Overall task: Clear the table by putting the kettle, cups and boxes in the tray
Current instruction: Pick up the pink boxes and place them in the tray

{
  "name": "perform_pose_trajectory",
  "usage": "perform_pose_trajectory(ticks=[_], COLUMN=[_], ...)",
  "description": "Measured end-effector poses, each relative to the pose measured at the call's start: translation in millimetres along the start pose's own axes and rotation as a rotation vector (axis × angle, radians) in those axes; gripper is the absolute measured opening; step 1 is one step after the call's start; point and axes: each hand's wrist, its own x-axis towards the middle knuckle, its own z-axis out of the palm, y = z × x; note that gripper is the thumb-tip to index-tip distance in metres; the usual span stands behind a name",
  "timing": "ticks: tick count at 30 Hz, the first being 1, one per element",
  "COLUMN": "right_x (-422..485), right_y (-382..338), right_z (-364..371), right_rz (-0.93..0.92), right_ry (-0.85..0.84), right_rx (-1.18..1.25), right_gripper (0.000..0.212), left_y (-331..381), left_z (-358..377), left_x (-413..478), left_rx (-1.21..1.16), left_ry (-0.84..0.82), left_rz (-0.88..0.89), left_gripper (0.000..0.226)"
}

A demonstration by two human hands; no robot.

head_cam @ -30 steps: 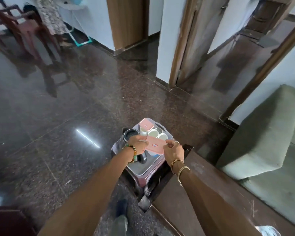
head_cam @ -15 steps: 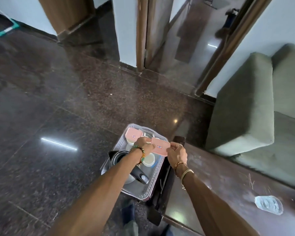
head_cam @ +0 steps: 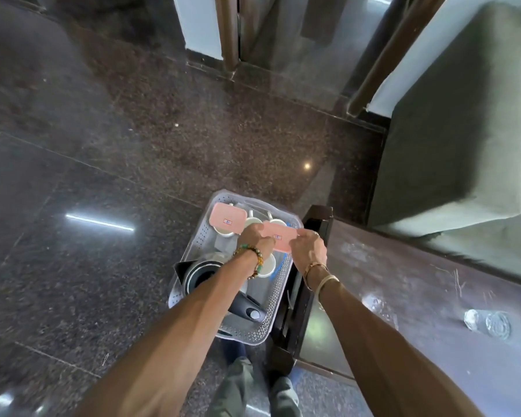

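- Head view: your left hand [head_cam: 254, 236] and right hand [head_cam: 307, 246] each pinch one short end of a flat pink box [head_cam: 278, 236]. You hold it level over the far right part of the grey perforated tray [head_cam: 278, 299].
- A second pink box [head_cam: 227, 219] lies at the tray's far left corner, resting on a white cup [head_cam: 226, 232].
- The black kettle [head_cam: 199, 275] fills the tray's near left, its handle pointing toward you; your left forearm crosses over it.
- Another white cup [head_cam: 268, 264] sits just under your left wrist, mid-tray.
- The tray's right wall runs just beside the end edge of the dark wooden table [head_cam: 388, 266].
- A clear glass [head_cam: 487, 322] lies on its side on the table, well apart from the tray.
- Open granite floor [head_cam: 103, 145] spreads left and beyond; a green sofa [head_cam: 451, 130] closes off the right.
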Motion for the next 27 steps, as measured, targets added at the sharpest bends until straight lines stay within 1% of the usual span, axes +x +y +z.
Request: perform_pose_trajectory(ticks=[3, 13, 21, 27], right_x=[10, 30, 24, 2], right_y=[-3, -1, 2, 3], right_z=[3, 11, 2, -26], right_rz=[0.005, 0.013, 0.036, -0.004], right_ry=[0.006, -0.03, 0.032, 0.073], right_rx=[0.044, 0.08, 0.099, 0.097], right_gripper=[0.043, 0.044, 0.053, 0.051], left_y=[6, 9, 12, 25], left_z=[2, 10, 4, -12], left_x=[8, 22, 18, -8], left_rx=[0.02, 0.081, 0.124, 0.234], left_ry=[0.027, 0.059, 0.051, 0.056], left_rz=[0.024, 0.067, 0.083, 0.15], left_gripper=[0.057, 0.056, 0.056, 0.04])
